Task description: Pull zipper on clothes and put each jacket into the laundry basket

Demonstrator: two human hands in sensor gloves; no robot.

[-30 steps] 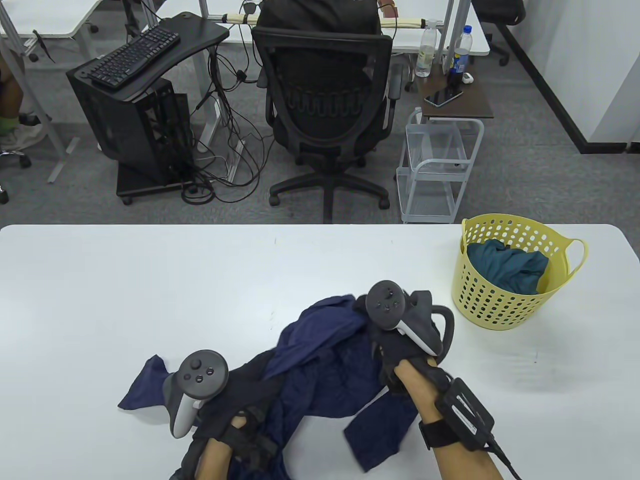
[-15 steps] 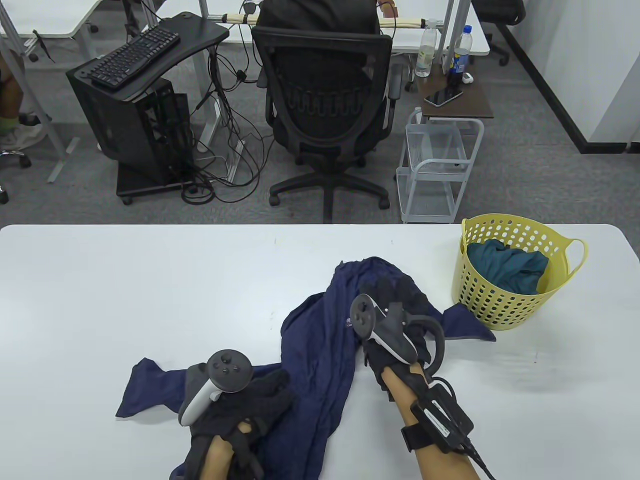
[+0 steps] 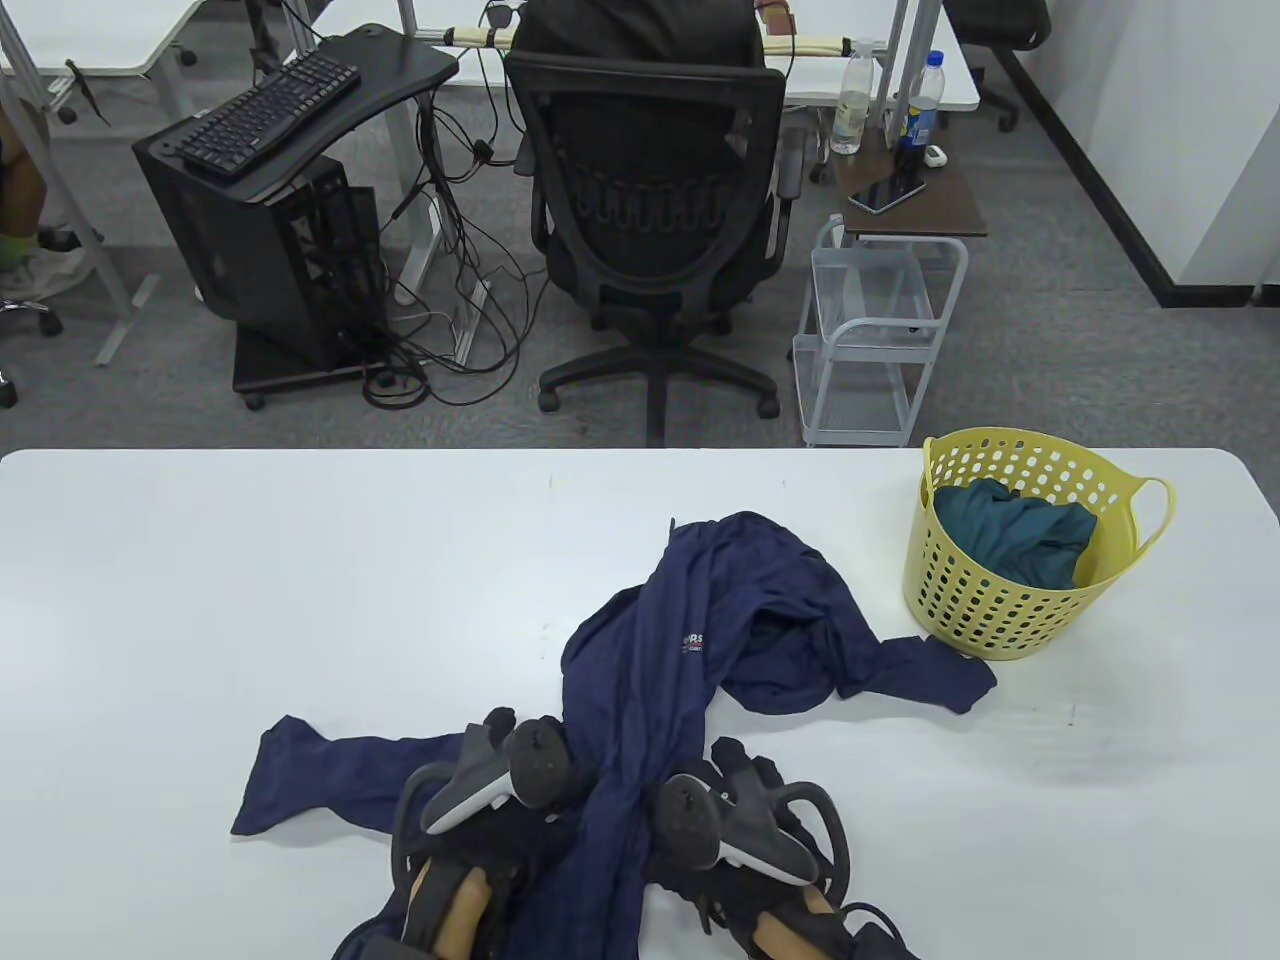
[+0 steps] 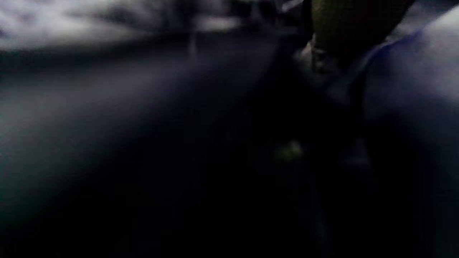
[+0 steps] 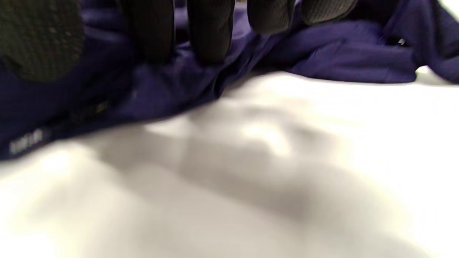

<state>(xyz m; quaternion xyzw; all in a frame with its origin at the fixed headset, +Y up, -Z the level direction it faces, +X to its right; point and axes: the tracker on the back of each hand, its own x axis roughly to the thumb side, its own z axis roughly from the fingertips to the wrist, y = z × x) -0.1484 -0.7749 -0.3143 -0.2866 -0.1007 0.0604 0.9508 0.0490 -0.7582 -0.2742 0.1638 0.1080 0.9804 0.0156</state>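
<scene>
Lying crumpled on the white table [image 3: 300, 560], the navy jacket [image 3: 660, 650] sprawls in a loose twisted band, its far end bunched just beside the yellow laundry basket [image 3: 1010, 600] and 1 sleeve tip touching or nearly touching the basket's base, the other sleeve trailing away on the side far from the basket. The cloth looks thin, light and limp, probably a slick windbreaker weave, so it should fold and slide rather than hold any shape; a small white logo shows on the chest. The zipper is not clearly visible, so judging where to take hold is hard: the likely place is the hem at the near end, where both front edges meet. The left hand [image 3: 500, 800] and right hand [image 3: 740, 810] sit either side of the near part of the band, well away from the basket. In the right wrist view the right hand's fingers [image 5: 211, 32] rest curled down on the fabric, set side by side; whether they pinch it I cannot tell. The left wrist view is too dark to show the left fingers. The basket already holds 1 teal garment [image 3: 1010, 535].
</scene>
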